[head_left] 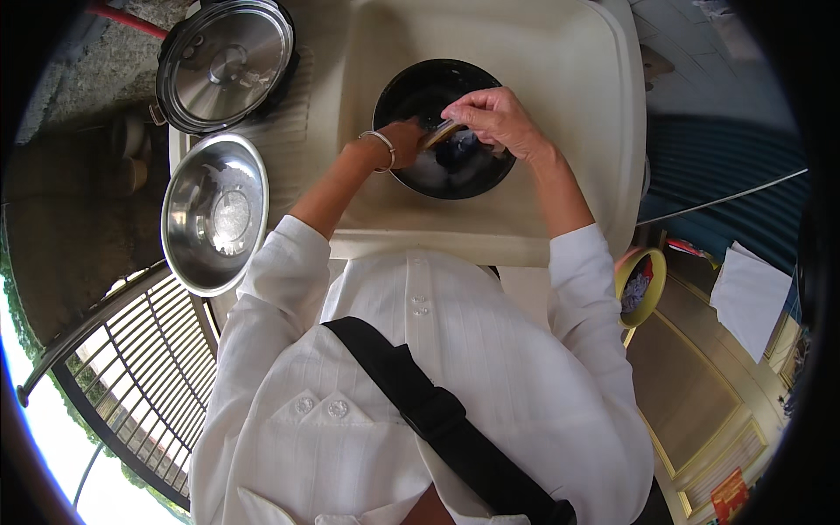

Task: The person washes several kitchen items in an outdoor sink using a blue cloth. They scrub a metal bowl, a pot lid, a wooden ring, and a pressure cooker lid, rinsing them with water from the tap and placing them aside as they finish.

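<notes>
A round black bowl or pan [464,187] stands in the pale sink, with a wet shine and whitish patches inside. Over it, a narrow tan and whitish strip-like thing [440,135] spans the gap between my hands; its kind is not clear. My right hand [500,122] pinches its upper right end, thumb and fingers together. At the strip's lower left end, my left hand [404,143] is closed around it, with the fingertips partly hidden inside the dark bowl. A silvery bangle [386,150] circles the left wrist.
The sink [560,79] has a raised rim and a ribbed drainboard on its left. There sit a shiny steel basin [194,249] and a dark pot with a steel lid [229,66]. A yellow bucket [648,302] stands at the right, near a white cloth [751,297].
</notes>
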{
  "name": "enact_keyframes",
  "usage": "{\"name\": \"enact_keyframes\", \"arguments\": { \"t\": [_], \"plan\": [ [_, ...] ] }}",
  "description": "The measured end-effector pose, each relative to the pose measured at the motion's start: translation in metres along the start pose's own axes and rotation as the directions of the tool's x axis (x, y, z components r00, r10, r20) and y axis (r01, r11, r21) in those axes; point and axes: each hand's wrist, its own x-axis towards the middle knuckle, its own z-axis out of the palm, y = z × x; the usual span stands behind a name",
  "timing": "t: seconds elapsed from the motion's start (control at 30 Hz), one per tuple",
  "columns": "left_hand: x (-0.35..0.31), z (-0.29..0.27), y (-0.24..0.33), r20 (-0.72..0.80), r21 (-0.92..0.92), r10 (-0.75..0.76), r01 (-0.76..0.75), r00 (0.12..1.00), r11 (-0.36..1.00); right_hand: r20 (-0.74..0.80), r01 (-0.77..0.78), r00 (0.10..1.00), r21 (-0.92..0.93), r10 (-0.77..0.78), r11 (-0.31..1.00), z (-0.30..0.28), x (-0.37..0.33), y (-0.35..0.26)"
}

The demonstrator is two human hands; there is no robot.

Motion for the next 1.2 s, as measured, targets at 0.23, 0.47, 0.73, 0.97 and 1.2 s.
{"name": "enact_keyframes", "arguments": {
  "t": [0.23,0.47,0.73,0.97,1.2],
  "plan": [
    [-0.049,-0.044,0.012,-0.269,-0.789,0.147,-0.305,0.952,0.533,-0.207,0.315,0.945,0.365,-0.254,0.876,-0.019,0.018,-0.003],
    [-0.040,-0.030,0.014,-0.426,-0.862,-0.238,-0.311,0.873,0.400,-0.399,-0.071,0.752,-0.840,-0.525,0.537,0.008,0.028,0.036],
    [-0.025,-0.010,0.007,-0.425,-0.900,-0.372,-0.339,0.825,0.275,-0.051,-0.060,0.997,-0.982,0.059,0.177,0.022,0.081,0.168],
    [-0.006,0.019,-0.015,-0.538,-0.822,-0.435,-0.564,0.722,0.079,-0.227,-0.074,0.974,-0.308,0.002,0.948,0.036,0.043,0.046],
    [-0.011,0.001,0.023,-0.302,-0.766,-0.389,-0.464,0.870,-0.444,-0.535,0.364,0.732,-0.216,-0.422,0.906,0.081,0.061,0.035]
  ]
}}
